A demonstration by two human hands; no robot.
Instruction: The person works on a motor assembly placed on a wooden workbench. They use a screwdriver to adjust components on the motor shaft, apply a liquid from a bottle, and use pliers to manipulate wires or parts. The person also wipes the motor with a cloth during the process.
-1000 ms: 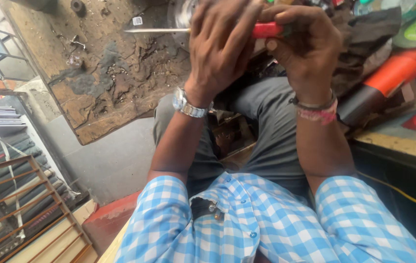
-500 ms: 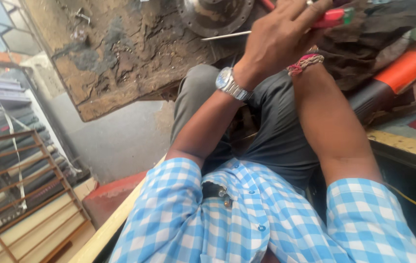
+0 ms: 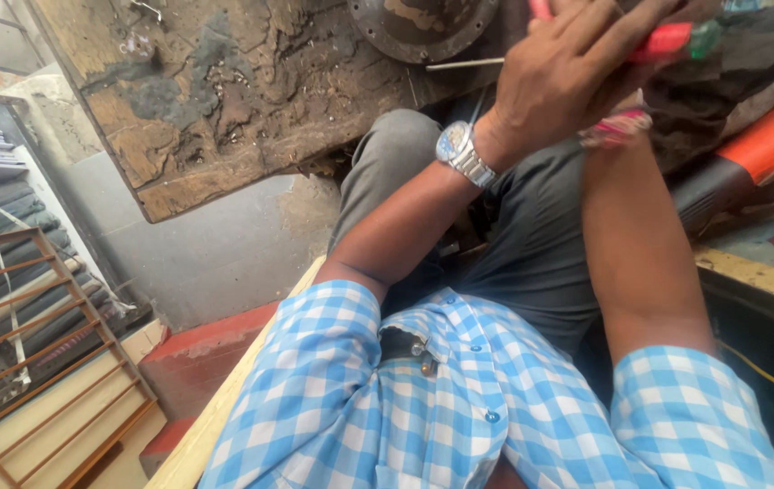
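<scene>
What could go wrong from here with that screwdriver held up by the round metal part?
The left hand covers most of the red-handled screwdriver, and the right hand is hidden behind it, so the grip cannot be checked. The thin shaft points toward the round metal flange; a slip could skid it across the worn, flaking board. The work sits above the person's lap, so a dropped tool might land there.

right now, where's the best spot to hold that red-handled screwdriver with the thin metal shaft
Grip the red-handled screwdriver with the thin metal shaft by its thick red handle, probably coming from the right end. The shaft lies roughly level and points left toward the round rusty metal disc, and is too slim to grip firmly. The left hand already wraps the handle area.
</scene>
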